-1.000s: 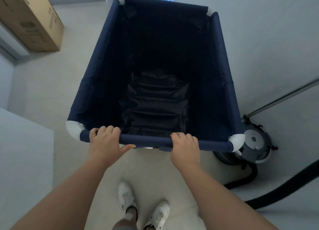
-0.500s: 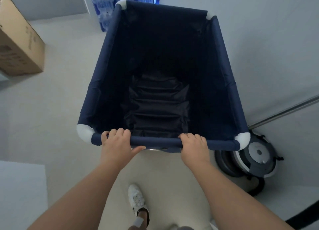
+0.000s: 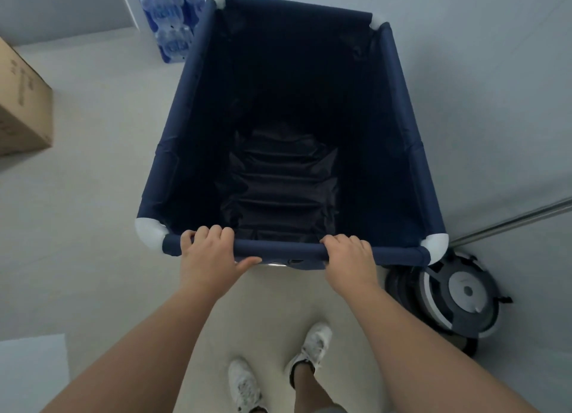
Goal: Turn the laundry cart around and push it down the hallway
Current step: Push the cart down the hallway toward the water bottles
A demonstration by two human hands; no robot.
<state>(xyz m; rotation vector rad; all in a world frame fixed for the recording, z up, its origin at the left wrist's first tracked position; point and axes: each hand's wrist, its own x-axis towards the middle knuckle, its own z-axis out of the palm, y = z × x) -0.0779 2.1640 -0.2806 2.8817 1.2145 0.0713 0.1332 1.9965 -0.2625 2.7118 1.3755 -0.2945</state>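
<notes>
Left hand point(image 3: 210, 254) and right hand point(image 3: 351, 259) both clench the laundry cart point(image 3: 173, 152) near rail.

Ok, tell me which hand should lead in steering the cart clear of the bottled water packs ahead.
Probably left hand: it grips the cart rail on the side where the water packs stand.

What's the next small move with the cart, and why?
Probably keep pushing forward while easing slightly left. Both the left hand and right hand grip the near rail of the laundry cart; the vacuum crowds its right corner, and water bottle packs sit ahead-left.
</notes>
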